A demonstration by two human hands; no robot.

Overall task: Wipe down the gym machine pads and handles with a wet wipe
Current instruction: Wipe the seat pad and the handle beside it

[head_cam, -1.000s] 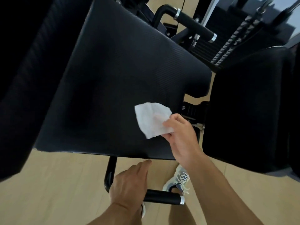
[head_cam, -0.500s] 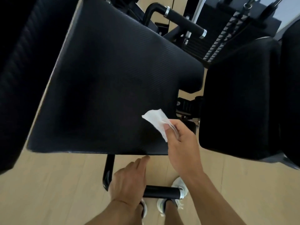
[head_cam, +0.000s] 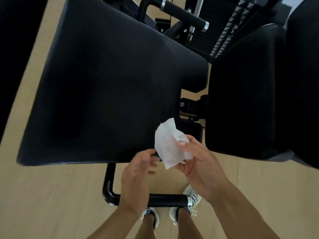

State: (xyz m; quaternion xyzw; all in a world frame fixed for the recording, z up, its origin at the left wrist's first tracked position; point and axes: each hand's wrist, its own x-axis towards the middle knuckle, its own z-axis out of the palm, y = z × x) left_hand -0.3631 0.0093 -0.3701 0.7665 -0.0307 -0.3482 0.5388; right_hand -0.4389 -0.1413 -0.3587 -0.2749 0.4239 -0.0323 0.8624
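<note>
While the head camera looked down, the right hand (head_cam: 200,163) held a crumpled white wet wipe (head_cam: 170,145), its thumb pinching the sheet against curled fingers (head_cam: 181,167) just above the near edge of a large black ribbed-vinyl machine pad (head_cam: 107,87). The wipe hung in the air over that edge, whether it touched the pad could not be told. The left hand (head_cam: 138,176) was just beside it, fingers loosely bent and reaching toward the wipe's lower left edge; motion blur hid whether they touched or gripped it. Below both hands ran a black tubular handle with a foam grip and a chrome end collar (head_cam: 165,200), bent up at its left end toward the pad's underside. A second black cushioned pad (head_cam: 241,100) stood to the right, apart from the first. Beyond them lay another black grip bar with chrome collars (head_cam: 184,14) and a dark weight stack (head_cam: 222,38). White laced sneakers (head_cam: 192,198) stood on the pale wooden floor (head_cam: 51,195).
</note>
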